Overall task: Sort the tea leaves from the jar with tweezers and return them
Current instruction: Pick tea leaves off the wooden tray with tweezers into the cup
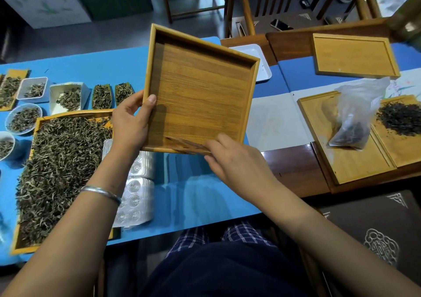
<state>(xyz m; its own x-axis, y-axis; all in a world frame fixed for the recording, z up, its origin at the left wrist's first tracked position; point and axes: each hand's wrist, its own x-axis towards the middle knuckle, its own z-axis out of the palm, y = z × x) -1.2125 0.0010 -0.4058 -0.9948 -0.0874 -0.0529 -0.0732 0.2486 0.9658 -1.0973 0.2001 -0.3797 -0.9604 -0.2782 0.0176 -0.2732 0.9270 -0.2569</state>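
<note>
Tilted bamboo tray (200,85), right hand (237,162) fingertips hidden — left hand (129,123) gripping

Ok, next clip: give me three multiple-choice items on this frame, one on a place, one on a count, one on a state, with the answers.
1. Where does the large tray of tea leaves lie?
A. left of the held bamboo tray
B. on the floor
C. on a chair

2. How many hands hold the bamboo tray?
A. none
B. one
C. two

3. What is in the held tray?
A. heaped leaves
B. almost nothing
C. water

Answers: 1 A, it lies on the blue table at the left. 2 C, the left hand grips its left edge and the right hand its near edge. 3 B, its floor shows bare wood.
</note>
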